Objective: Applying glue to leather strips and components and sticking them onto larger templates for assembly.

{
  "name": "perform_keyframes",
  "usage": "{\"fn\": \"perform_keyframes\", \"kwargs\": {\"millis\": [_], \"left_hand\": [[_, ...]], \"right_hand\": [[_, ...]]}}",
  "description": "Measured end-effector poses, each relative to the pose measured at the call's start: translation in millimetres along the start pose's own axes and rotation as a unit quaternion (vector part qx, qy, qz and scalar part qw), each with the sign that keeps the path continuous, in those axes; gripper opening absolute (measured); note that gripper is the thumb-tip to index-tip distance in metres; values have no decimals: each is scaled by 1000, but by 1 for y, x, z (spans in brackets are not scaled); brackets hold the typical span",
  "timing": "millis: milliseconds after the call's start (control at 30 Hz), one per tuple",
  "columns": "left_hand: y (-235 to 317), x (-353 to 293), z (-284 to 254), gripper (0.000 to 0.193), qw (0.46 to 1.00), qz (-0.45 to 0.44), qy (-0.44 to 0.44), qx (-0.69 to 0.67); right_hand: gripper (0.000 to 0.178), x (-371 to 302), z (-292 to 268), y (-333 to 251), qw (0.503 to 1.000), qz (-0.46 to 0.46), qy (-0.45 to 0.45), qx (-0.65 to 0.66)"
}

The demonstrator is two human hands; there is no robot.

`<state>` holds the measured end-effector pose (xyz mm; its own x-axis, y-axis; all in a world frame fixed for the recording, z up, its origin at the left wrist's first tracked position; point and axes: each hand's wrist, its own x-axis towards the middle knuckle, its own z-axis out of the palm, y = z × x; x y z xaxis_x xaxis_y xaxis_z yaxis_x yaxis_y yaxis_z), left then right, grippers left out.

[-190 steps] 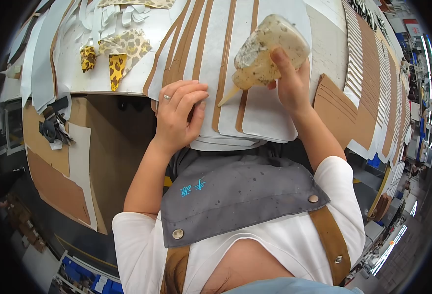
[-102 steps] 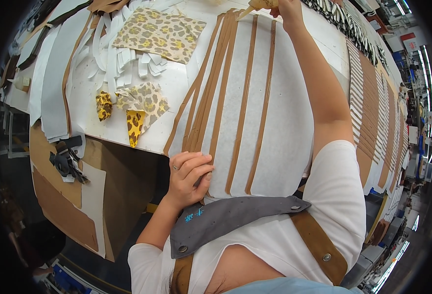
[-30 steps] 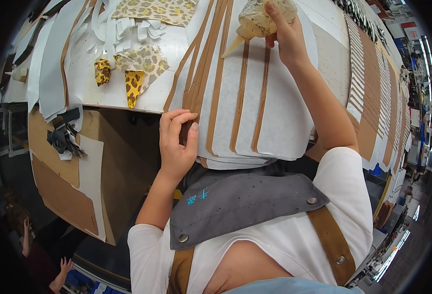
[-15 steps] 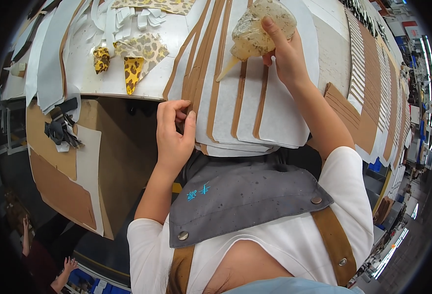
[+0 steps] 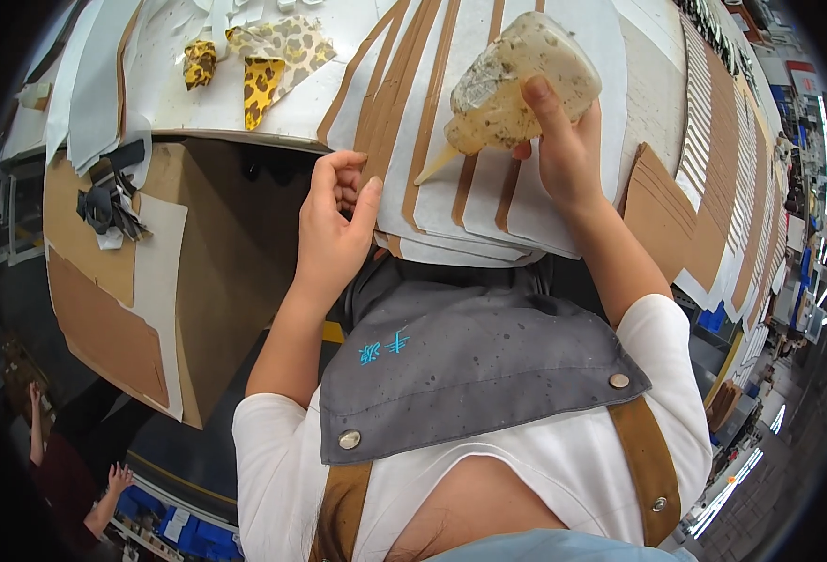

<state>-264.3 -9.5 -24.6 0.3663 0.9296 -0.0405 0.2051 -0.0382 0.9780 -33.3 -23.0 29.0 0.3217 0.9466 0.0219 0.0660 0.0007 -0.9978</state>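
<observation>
My right hand is wrapped round a cloudy, stained squeeze bottle, tilted downward. Its narrow pale nozzle points left, the tip at a brown strip along one sheet's edge. Under it, pale grey-white sheets with brown borders lie overlapped in a fan, rounded ends toward me. At the fan's left side, my left hand has curled fingers, with thumb and forefinger closed at the brown edge of the outermost sheet. How much of that edge they pinch is partly hidden.
Leopard-print scraps lie on the white table, left of the fan. Further left are more long pale sheets and a cardboard box with dark scraps on it. Brown and striped pieces stand right. Another person appears lower left.
The bottle nozzle has moved along the brown strip toward me, with my right hand following. The table sits higher in the picture now. My left hand stays at the fan's left edge.
</observation>
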Motion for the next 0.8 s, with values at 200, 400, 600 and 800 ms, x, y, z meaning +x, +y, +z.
{"fn": "perform_keyframes", "kwargs": {"millis": [200,400,600,800], "left_hand": [[1,-3,0,31,992,-43,-28,-116],[6,-4,2,37,960,-93,-42,-261],[2,-7,1,39,954,-96,-59,-278],[2,-8,1,40,956,-88,-53,-275]], "right_hand": [[57,-26,7,-2,994,-97,-28,-34],[51,-30,5,-9,983,70,-62,157],[43,4,-11,-2,991,-18,77,111],[47,3,-11,1,989,-134,53,-19]]}}
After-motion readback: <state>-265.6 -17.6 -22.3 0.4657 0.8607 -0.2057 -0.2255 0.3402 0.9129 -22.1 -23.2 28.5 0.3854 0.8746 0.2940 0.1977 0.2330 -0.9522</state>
